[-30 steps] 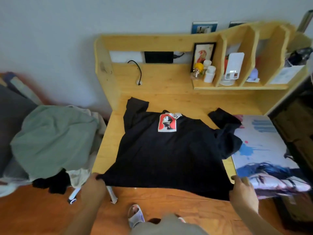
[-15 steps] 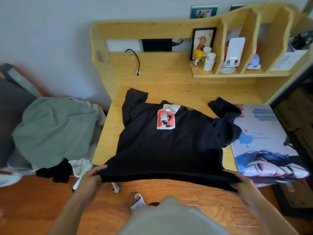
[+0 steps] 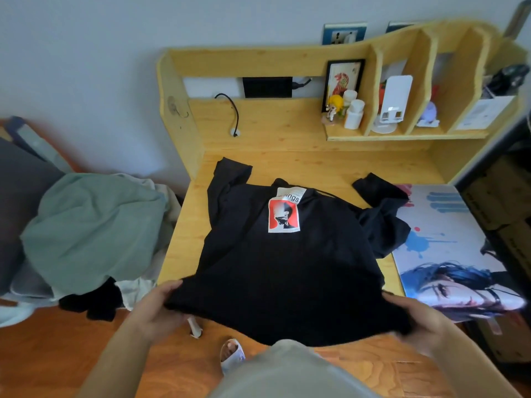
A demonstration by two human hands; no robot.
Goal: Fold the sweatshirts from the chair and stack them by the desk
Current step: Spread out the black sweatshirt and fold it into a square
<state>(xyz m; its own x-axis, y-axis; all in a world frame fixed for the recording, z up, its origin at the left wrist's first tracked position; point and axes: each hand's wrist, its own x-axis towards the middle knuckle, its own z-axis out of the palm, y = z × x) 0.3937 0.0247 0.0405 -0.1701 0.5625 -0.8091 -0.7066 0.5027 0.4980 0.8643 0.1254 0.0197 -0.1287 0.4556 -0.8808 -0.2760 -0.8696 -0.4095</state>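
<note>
desk: light pine desk (image 3: 287,165) pushed up against a pale wall, with a raised back and side panels. Grain's pretty visible on the bare far part.
sweatshirt: black sweatshirt (image 3: 287,268) spread across the middle of the desk, red/white print patch (image 3: 284,215) near the collar at the far end, sleeves flopped out to the far left and right. Near hem hangs off the near edge of the desk.
left hand: left hand (image 3: 156,310) is gripping the near-left corner of the hem, fingers curled round the fabric.
right hand: right hand (image 3: 416,320) has the near-right corner, fingers wrapped over the cloth. A bit blurry, but it's clearly holding on.
shelf: cubby shelf (image 3: 402,136) at the far right of the desk, holding a framed picture (image 3: 343,79), a small figurine (image 3: 334,106), two white bottles (image 3: 354,113) and a white stand (image 3: 392,101).
cable: black cable (image 3: 234,116) curling down the back panel, below a dark rectangle (image 3: 267,87).
poster: printed board with a blue-haired face (image 3: 448,254) lying on the right side of the desk, with the right sleeve touching its left edge.
chair pile: heap of clothes left of the desk, a green garment (image 3: 92,225) on top, with white and black bits poking out underneath.
floor: orange-brown wood floor (image 3: 57,354), a sandalled foot (image 3: 232,350) near the bottom.
</note>
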